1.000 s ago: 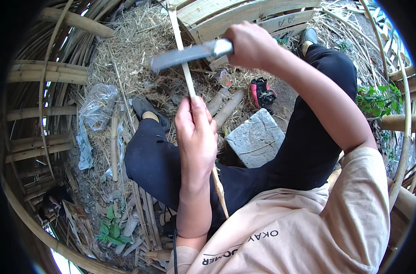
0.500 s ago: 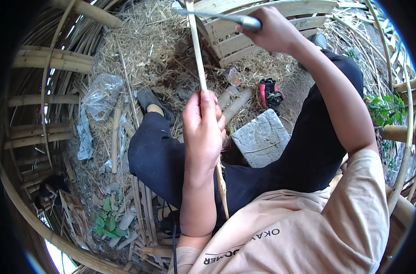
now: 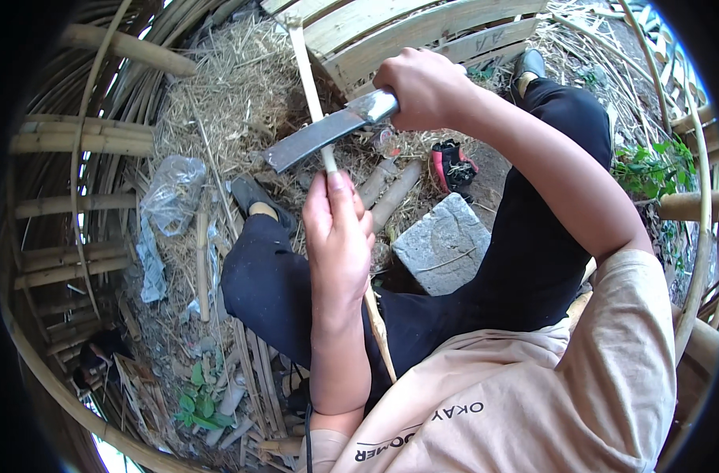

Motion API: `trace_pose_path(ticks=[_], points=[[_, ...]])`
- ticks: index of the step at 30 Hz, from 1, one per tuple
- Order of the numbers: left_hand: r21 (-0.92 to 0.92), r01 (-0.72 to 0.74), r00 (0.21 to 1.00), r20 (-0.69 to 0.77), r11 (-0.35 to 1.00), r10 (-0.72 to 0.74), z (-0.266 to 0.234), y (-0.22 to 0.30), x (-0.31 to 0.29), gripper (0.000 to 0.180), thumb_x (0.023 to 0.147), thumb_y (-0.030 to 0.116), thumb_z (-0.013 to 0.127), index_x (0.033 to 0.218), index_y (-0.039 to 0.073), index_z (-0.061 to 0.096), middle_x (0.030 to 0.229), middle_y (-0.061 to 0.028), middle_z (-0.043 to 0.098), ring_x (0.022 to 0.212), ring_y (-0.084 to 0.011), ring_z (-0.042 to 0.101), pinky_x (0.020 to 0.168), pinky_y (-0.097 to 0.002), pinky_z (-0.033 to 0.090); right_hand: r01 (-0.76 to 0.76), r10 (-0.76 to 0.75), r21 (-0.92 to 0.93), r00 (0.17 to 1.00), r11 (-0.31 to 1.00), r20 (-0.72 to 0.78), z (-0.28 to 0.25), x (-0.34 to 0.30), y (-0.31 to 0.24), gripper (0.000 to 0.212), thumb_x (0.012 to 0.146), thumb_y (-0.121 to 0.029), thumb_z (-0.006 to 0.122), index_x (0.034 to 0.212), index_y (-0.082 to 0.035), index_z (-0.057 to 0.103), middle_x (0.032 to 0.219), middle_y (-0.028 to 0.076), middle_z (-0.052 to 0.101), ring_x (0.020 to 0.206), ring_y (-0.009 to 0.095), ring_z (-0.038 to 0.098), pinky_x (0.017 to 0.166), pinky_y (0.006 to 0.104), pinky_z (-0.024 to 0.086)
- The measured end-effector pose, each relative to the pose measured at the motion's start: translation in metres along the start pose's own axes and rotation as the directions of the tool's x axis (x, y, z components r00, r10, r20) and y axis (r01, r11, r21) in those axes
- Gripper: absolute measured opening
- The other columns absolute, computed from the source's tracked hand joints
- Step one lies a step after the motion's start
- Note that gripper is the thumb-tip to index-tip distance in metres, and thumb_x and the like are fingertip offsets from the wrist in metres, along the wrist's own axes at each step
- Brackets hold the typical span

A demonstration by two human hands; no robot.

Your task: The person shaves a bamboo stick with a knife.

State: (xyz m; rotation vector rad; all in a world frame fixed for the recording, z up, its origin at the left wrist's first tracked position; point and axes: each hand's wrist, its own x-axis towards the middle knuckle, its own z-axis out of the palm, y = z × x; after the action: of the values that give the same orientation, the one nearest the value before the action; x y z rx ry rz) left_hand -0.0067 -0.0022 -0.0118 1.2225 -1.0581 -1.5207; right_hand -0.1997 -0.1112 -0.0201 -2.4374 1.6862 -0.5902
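My left hand (image 3: 340, 236) is closed round a long pale bamboo strip (image 3: 306, 75). The strip runs from the top of the view through my fist and down past my forearm, its lower end resting near my shirt. In my right hand (image 3: 432, 88) is a broad-bladed knife (image 3: 298, 147), gripped by its handle. Its flat grey blade lies across the strip just above my left fingers, pointing left. Silvery material shows where blade and handle meet. My right fingers curl round the handle, most of which is hidden.
A grey stone block (image 3: 445, 244) sits on the ground between my legs. Beyond it lie a red and black object (image 3: 454, 162) and cut bamboo pieces (image 3: 395, 193). A slatted wooden panel (image 3: 438, 39) stands ahead. At left are a clear plastic bag (image 3: 173, 193) and bamboo rails (image 3: 76, 205).
My right hand has come down and left, bringing the knife from the strip's upper part to just above my left hand. The blade has turned to show its flat side.
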Motion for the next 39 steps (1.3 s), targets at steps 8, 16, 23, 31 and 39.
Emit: trace_pose_path(ticks=[8,16,23,31,39], points=[[-0.021,-0.004,1.000,-0.013,1.000,0.004,-0.002,0.003,-0.001,0.024,0.108,0.031,0.040,0.096,0.012,0.049,0.065,0.0090,0.032,0.047,0.0010,0.024,0.039,-0.0185,0.016,-0.092,0.090,-0.014,0.992,0.996,-0.087,0.003,0.016,0.021,0.015,0.064,-0.010,0.068,0.078,-0.006,0.071,0.072,0.015,0.069,0.071,0.032,0.070,0.070,0.0437,0.057],[-0.105,0.051,0.999,0.024,0.993,-0.049,-0.010,0.004,-0.001,0.023,0.108,0.029,0.041,0.097,0.011,0.051,0.066,0.0090,0.032,0.049,0.0006,0.025,0.041,-0.0178,0.016,-0.121,0.124,0.028,0.978,0.992,-0.169,-0.022,0.009,0.030,0.016,0.071,-0.012,0.067,0.084,-0.004,0.073,0.077,0.018,0.070,0.074,0.035,0.070,0.073,0.0442,0.056],[-0.153,0.025,0.999,0.027,0.988,-0.021,-0.015,0.004,0.007,0.023,0.107,0.028,0.044,0.097,0.010,0.054,0.066,0.0092,0.031,0.051,0.0005,0.025,0.041,-0.0175,0.016,0.057,-0.052,0.097,0.997,0.994,-0.053,0.006,-0.005,-0.001,0.014,0.066,-0.011,0.068,0.078,-0.004,0.071,0.073,0.017,0.068,0.072,0.036,0.068,0.070,0.0447,0.055],[0.028,-0.016,0.999,-0.034,0.999,0.017,-0.001,0.000,0.002,0.024,0.108,0.030,0.041,0.095,0.012,0.049,0.064,0.0095,0.031,0.047,0.0010,0.024,0.039,-0.0185,0.015,-0.028,0.030,0.069,0.999,0.997,-0.033,0.007,0.002,-0.002,0.013,0.061,-0.009,0.066,0.073,-0.004,0.069,0.069,0.018,0.066,0.069,0.038,0.066,0.067,0.0461,0.055],[0.023,-0.007,1.000,-0.013,1.000,0.007,-0.002,0.001,-0.003,0.024,0.109,0.031,0.039,0.097,0.012,0.048,0.064,0.0090,0.032,0.046,0.0011,0.024,0.039,-0.0181,0.016,-0.115,0.104,-0.051,0.979,0.992,-0.173,-0.003,0.019,0.020,0.017,0.067,-0.015,0.070,0.080,-0.005,0.073,0.074,0.016,0.070,0.071,0.034,0.070,0.070,0.0423,0.057]])
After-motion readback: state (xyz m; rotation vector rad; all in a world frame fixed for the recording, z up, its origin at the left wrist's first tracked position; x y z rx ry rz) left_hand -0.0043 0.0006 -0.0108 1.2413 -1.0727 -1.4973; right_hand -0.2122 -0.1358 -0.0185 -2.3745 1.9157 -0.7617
